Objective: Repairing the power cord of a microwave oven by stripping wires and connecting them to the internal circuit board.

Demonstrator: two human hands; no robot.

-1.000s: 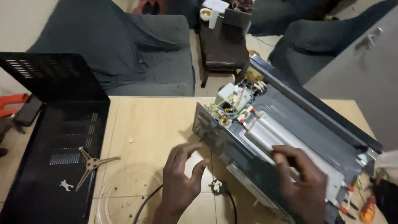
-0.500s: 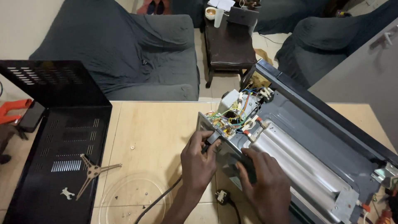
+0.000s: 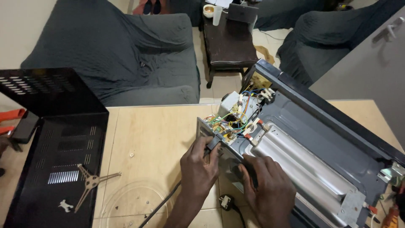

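Note:
An opened microwave oven (image 3: 320, 139) lies on its side on the wooden table (image 3: 156, 135), with coloured wires and a circuit board (image 3: 234, 120) exposed at its near-left end. My left hand (image 3: 200, 162) pinches the black power cord (image 3: 162, 204) where it enters the metal end panel (image 3: 205, 131). My right hand (image 3: 270, 188) rests against the casing just right of it, fingers curled around a dark handle-like object (image 3: 252, 172) that is mostly hidden. The cord's plug (image 3: 226, 202) lies on the table between my wrists.
The black metal cover (image 3: 55, 139) stands at the left with a three-armed roller ring (image 3: 90, 181) on it. A glass turntable plate (image 3: 135, 204) lies beside it. Tools with red handles (image 3: 390, 213) sit at the far right. Grey sofas and a dark side table (image 3: 230, 42) lie beyond.
Both hands moved from the microwave's front side to its left end panel. My left hand took hold of the cord at the panel. The view came closer.

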